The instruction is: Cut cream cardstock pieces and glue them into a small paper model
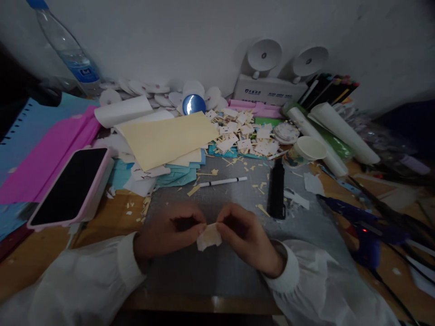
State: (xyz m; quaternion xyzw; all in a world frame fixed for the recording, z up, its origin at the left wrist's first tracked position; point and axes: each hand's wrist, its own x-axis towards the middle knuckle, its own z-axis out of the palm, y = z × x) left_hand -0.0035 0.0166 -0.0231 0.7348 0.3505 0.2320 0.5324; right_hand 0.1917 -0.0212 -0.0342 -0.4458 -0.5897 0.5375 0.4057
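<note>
A small pale paper piece with an uneven lower edge is held between both hands above the dark grey mat. My left hand pinches its upper left corner between thumb and forefinger and looks slightly blurred. On the other side, my right hand pinches the upper right corner. Beyond the hands lies a white pen with black bands, among thin yellowish paper scraps. A black cutter rests on the mat, up and to the right of my right hand.
A phone in a pink case lies at left. Behind are a yellow sheet, a heap of small paper cut-outs and a paper cup. A blue glue gun with a cable is at right.
</note>
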